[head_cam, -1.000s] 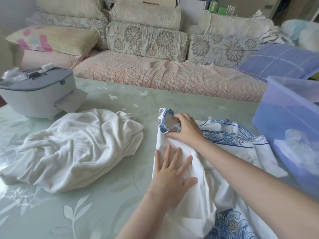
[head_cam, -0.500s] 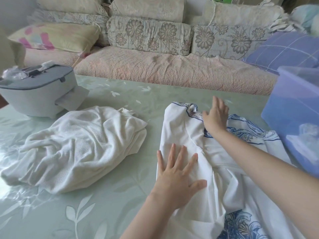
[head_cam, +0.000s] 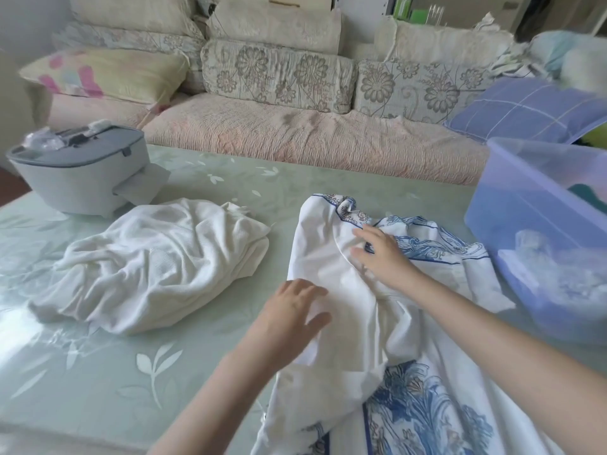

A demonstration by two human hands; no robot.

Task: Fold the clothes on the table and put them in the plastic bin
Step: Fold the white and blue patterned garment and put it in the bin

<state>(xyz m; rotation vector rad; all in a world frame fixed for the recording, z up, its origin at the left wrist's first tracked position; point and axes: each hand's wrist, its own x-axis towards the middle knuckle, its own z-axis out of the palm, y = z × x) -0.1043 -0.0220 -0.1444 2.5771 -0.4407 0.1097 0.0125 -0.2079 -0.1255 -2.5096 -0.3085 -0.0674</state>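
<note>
Blue-print garment point(head_cam: 322, 251) is lying spread and creased on the tabletop point(head_cam: 98, 372) under both grips, no fold showing. Right grip point(head_cam: 381, 254) is pressing it, fingers straight, holding nothing. Left grip point(head_cam: 292, 320), blurred, is resting open on it. White top point(head_cam: 157, 264) is sitting crumpled left of the left grip. Bin point(head_cam: 512, 231) is standing right of the right grip. Early going, I judge: both folds and the binning are remaining.

white garment point(head_cam: 331, 257) w/ blue floral print – lavender bin point(head_cam: 512, 205)

Left hand point(head_cam: 292, 318) palm down, fingers loosely spread. Right hand point(head_cam: 384, 254) further forward, palm down, fingers extended. Forearms bare.
</note>
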